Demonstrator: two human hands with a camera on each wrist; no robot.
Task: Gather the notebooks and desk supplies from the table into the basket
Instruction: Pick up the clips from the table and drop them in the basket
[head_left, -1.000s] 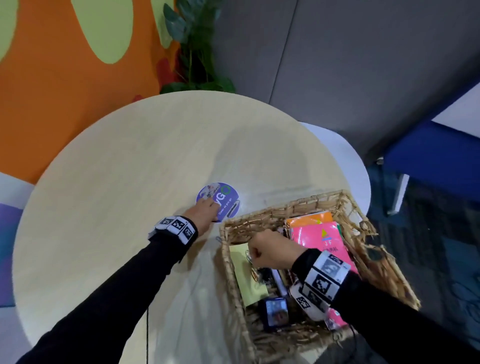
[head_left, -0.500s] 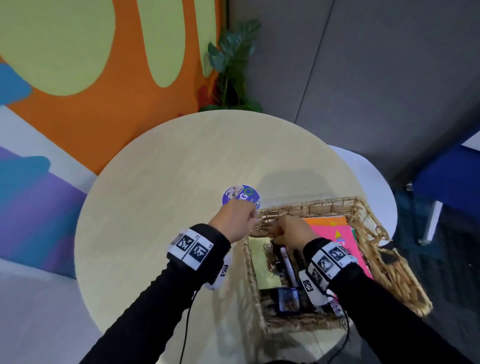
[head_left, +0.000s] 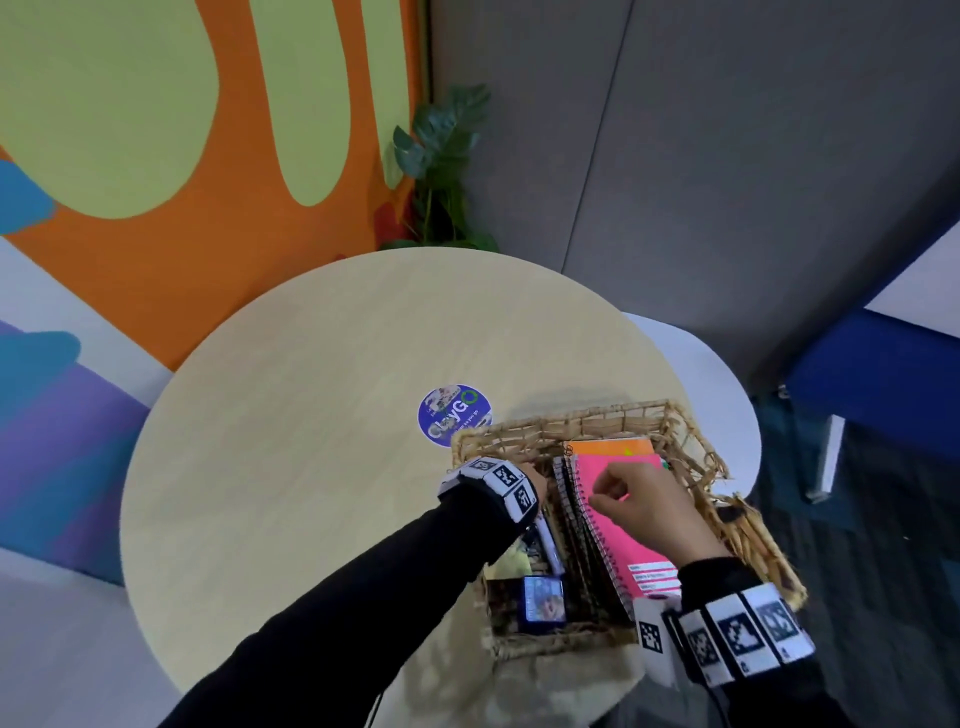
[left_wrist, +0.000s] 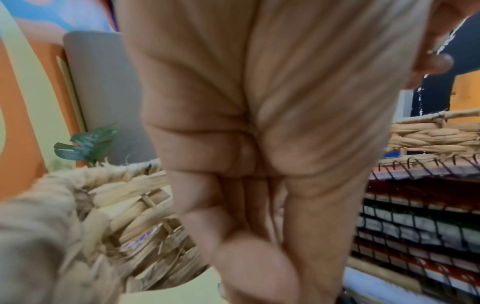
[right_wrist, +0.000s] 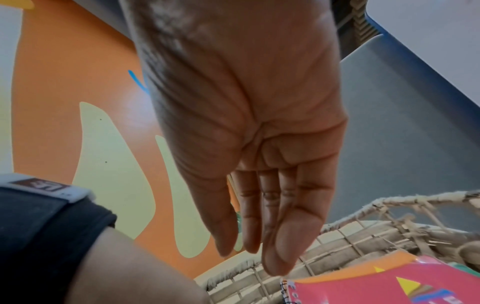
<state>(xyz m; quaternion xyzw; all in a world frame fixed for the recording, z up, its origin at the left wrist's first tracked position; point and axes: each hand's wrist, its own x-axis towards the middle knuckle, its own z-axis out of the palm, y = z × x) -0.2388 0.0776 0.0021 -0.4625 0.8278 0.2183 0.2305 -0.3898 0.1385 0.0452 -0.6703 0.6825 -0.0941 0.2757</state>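
Head view, basket: a woven basket (head_left: 691, 447) sits on the right part of a round pale table (head_left: 311, 467), its far rim just beside a round purple sticker (head_left: 455, 414) on the tabletop.
Head view, notebooks: a stack of spiral notebooks lies in the right half of the basket; a pink notebook (head_left: 634, 551) is on top, an orange notebook (head_left: 608, 447) shows under it at the far end.
Head view, other supplies: a small blue box (head_left: 543, 598) and a yellow notepad (head_left: 511, 564) lie in the left half of the basket.
Head view, left hand: the left hand (head_left: 532, 480) reaches down into the left half of the basket; it is mostly hidden by the wristband, so whether it holds anything cannot be told here.
Head view, right hand: the right hand (head_left: 641, 501) rests over the pink notebook, fingers bent toward the spiral edge.
Head view, room: a leafy plant (head_left: 441, 171) stands behind the table against an orange and green wall.
Left wrist view, left hand: the fingers (left_wrist: 249, 257) point down inside the basket, straight and together, holding nothing visible; the notebook spirals (left_wrist: 415, 216) stand just to their right.
Right wrist view, right hand: the fingers (right_wrist: 283, 236) hang straight and relaxed above the pink notebook's corner, holding nothing.
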